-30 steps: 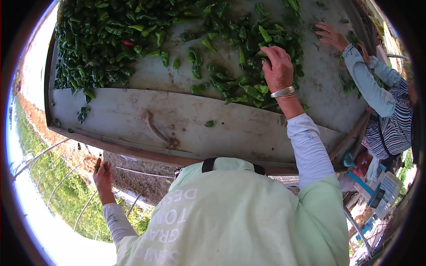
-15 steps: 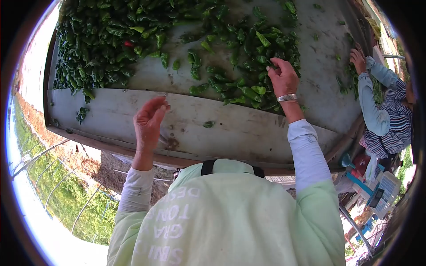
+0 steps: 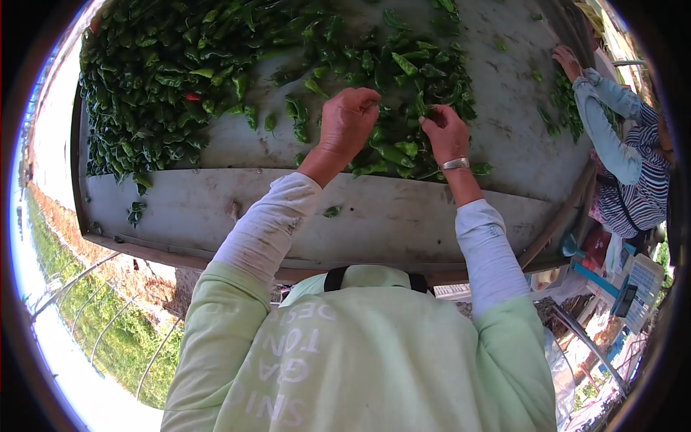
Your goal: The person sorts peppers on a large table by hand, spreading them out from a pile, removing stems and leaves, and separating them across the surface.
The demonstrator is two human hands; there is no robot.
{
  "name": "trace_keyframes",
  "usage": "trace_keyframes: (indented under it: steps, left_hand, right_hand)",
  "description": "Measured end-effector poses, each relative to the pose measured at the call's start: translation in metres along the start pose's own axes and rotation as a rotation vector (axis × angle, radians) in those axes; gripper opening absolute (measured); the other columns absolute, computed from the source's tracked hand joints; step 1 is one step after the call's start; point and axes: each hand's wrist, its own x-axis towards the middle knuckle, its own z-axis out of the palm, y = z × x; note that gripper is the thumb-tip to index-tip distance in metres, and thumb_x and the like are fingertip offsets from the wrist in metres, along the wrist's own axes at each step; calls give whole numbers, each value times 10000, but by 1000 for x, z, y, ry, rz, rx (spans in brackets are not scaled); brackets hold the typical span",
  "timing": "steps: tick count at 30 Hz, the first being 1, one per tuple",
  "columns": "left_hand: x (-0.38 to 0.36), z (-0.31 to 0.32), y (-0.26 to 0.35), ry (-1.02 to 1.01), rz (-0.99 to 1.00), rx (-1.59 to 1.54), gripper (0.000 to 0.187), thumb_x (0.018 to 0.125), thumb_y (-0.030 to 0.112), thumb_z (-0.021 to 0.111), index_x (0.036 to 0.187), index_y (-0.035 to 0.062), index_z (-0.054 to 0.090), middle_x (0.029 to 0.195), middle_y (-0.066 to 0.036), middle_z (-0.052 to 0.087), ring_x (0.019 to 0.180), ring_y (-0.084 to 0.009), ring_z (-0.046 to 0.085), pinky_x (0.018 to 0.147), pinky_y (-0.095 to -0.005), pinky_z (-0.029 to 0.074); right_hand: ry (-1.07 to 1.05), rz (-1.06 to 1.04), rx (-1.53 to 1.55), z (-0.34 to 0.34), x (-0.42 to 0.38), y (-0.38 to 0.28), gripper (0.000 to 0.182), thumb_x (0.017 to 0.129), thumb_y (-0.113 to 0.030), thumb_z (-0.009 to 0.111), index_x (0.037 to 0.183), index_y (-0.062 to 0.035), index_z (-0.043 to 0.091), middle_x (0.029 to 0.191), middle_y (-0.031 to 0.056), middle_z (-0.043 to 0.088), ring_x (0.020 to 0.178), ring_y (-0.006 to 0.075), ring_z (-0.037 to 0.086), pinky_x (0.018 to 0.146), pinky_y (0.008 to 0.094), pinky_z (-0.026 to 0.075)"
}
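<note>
CHANGE: left hand point(image 3: 350, 122) advanced from desk point(image 3: 403, 216) front panel to peppers point(image 3: 137, 93) | LEFT: curled closed, contents indiscernible | right hand point(image 3: 448, 135): pinching green pepper point(image 3: 420, 104) | peppers: spread on desk | EFFECT: both hands at peppers

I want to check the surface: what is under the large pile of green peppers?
Grey tabletop shows beside the pepper pile; what lies beneath its middle is covered and cannot be seen.

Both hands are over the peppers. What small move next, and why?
I'd probably have the right hand pinch and lift the green pepper at its fingertips: it seems within easy grasp, with loose peppers around. Whether the left hand holds anything, I can't tell.
</note>
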Motion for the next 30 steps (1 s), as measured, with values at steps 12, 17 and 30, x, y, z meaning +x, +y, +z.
trace_keyframes:
  steps: [12, 17, 30]
  left_hand:
    - [19, 60, 22, -232, 380, 333, 442, 677, 56, 651, 1104, 166, 618, 932, -114, 609, 822, -284, 599, 724, -352, 506]
    - [15, 53, 37, -661, -203, -376, 411, 730, -2, 660, 1135, 30, 598, 906, -66, 655, 809, -120, 610, 739, -268, 499]
    - [-37, 13, 32, -617, -480, -619, 100, 805, 51, 649, 896, 9, 660, 788, -12, 633, 667, -60, 556, 596, -208, 469]
  right_hand:
    - [-112, 530, 731, -33, -27, 8, 270, 767, -151, 697, 1000, -55, 601, 759, -12, 617, 577, 62, 562, 423, 196, 359]
    - [-189, 608, 1018, -44, -36, -7, 259, 804, -174, 657, 1027, -86, 559, 756, -16, 599, 572, 85, 568, 420, 201, 366]
    - [-510, 591, 1127, -42, -71, -28, 311, 900, -285, 561, 1121, -67, 541, 821, 17, 610, 647, 122, 598, 534, 218, 463]
